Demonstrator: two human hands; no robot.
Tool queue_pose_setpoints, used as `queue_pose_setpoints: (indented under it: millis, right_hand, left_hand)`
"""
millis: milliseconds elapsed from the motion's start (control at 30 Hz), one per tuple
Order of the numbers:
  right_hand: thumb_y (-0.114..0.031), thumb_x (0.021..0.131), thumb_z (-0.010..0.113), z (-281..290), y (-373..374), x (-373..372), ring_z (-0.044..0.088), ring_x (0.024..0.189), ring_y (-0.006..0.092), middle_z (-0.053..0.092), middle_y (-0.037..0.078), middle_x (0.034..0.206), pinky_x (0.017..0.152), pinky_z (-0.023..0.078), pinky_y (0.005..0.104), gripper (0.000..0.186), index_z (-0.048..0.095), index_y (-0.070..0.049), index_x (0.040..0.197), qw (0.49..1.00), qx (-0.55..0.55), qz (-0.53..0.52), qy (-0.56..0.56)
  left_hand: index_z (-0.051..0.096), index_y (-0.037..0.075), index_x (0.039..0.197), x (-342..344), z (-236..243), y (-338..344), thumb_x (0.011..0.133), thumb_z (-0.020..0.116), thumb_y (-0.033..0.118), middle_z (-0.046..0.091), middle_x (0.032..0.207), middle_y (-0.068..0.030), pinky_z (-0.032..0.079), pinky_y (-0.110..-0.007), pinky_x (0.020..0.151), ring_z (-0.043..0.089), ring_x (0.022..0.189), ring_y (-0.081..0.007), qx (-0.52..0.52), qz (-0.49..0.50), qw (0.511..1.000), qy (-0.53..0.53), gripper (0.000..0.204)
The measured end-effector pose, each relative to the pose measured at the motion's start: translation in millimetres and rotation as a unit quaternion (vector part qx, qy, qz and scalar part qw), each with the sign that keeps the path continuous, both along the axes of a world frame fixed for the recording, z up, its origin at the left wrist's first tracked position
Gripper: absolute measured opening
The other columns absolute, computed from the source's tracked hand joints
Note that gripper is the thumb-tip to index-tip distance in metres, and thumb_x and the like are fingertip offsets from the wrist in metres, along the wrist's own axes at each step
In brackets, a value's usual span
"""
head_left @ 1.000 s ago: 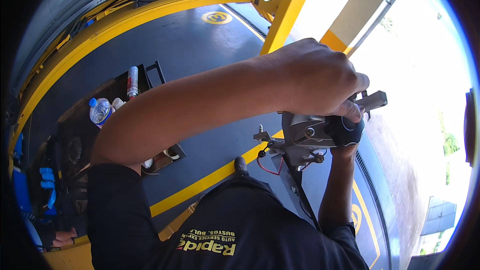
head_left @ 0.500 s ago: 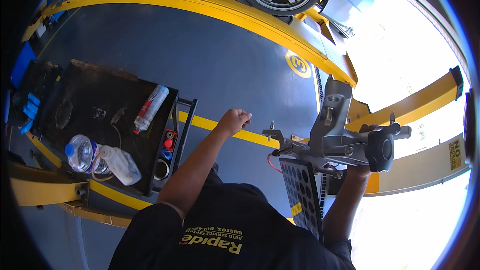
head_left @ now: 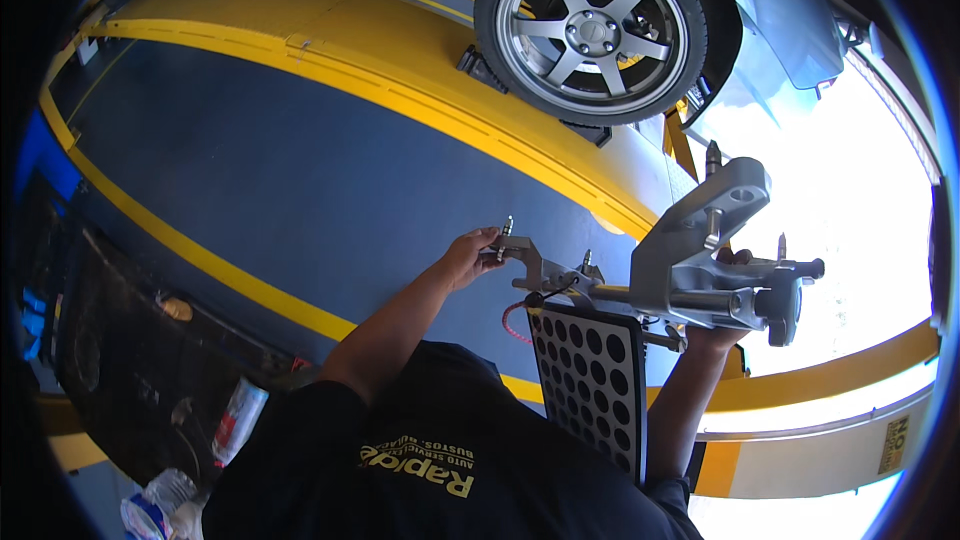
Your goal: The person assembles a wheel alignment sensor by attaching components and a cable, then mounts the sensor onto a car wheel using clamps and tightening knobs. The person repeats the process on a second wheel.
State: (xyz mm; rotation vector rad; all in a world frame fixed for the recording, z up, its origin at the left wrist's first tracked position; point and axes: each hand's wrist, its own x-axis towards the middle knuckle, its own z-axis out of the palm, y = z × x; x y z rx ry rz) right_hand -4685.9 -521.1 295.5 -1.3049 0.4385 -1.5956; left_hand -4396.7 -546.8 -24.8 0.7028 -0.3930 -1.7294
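A grey metal wheel alignment clamp (head_left: pixel 668 262) with pointed pins is held up in front of my chest. Below its bar hangs a flat target board (head_left: pixel 590 385) patterned with rows of black dots. My left hand (head_left: pixel 470 258) is closed on the clamp's left claw, thumb and fingers beside the upright pin. On the other side, my right hand (head_left: pixel 716 338) supports the clamp from behind, near its dark round knob (head_left: pixel 778 312); the metal body hides most of its fingers. A thin red cord (head_left: pixel 512 325) loops down near the board's top corner.
Ahead, a car's multi-spoke wheel (head_left: pixel 592 33) rests on a yellow lift ramp (head_left: pixel 350 80). To my lower left stands a black cart (head_left: pixel 130 360) with a spray can (head_left: pixel 240 420) and plastic bottles (head_left: pixel 165 500). A yellow lift arm (head_left: pixel 850 370) lies at right.
My left hand, empty before, has moved to the clamp's left claw and closed on it. My view has turned and neared the car; the wheel looks larger and the cart sits lower left.
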Motion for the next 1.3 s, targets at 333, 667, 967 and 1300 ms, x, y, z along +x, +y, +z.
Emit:
queue_pose_setpoints:
  millis: [333, 667, 967, 1300]
  right_hand:
    - [-0.047, 0.106, 0.052, -11.6, -240.8, 73.4, 0.058, 0.12, 0.0283, 0.06, 0.014, 0.126, 0.103, 0.051, 0.0483, 0.05, 0.057, -0.006, 0.134, 0.987, 0.021, 0.155, 0.031]
    - [-0.046, 0.106, 0.053, -4.5, -351.7, 109.7, 0.051, 0.135, 0.0329, 0.058, 0.016, 0.14, 0.115, 0.041, 0.0529, 0.054, 0.055, -0.006, 0.142, 0.991, 0.052, 0.114, 0.041]
    - [-0.045, 0.105, 0.055, 13.1, -379.4, 124.5, 0.052, 0.141, 0.0335, 0.057, 0.017, 0.148, 0.12, 0.041, 0.0529, 0.056, 0.055, -0.007, 0.145, 0.984, 0.075, 0.152, 0.055]
    - [-0.042, 0.105, 0.056, 26.7, -424.1, 149.2, 0.053, 0.134, 0.0313, 0.058, 0.016, 0.143, 0.115, 0.042, 0.0501, 0.053, 0.056, -0.006, 0.143, 0.987, 0.083, 0.121, 0.064]
  left_hand:
    - [0.059, 0.002, 0.128, 93.2, -18.8, -240.3, 0.107, 0.059, 0.023, 0.068, 0.108, -0.0088, 0.06, -0.035, 0.089, 0.07, 0.095, -0.0192, 0.02, 0.026, 0.999, 0.03, 0.029]
    - [0.06, 0.003, 0.126, 166.0, -26.7, -347.1, 0.107, 0.056, 0.026, 0.067, 0.117, -0.0088, 0.055, -0.036, 0.097, 0.067, 0.105, -0.0198, -0.006, -0.095, 0.995, 0.035, 0.03]
    - [0.054, 0.001, 0.131, 185.7, 11.7, -383.9, 0.111, 0.049, 0.023, 0.065, 0.118, -0.0131, 0.056, -0.039, 0.098, 0.069, 0.112, -0.0229, 0.036, -0.13, 0.991, -0.024, 0.031]
    - [0.054, -0.002, 0.13, 206.9, 19.0, -420.8, 0.11, 0.046, 0.015, 0.065, 0.121, -0.0156, 0.055, -0.037, 0.099, 0.069, 0.112, -0.0239, 0.024, -0.157, 0.987, -0.016, 0.028]
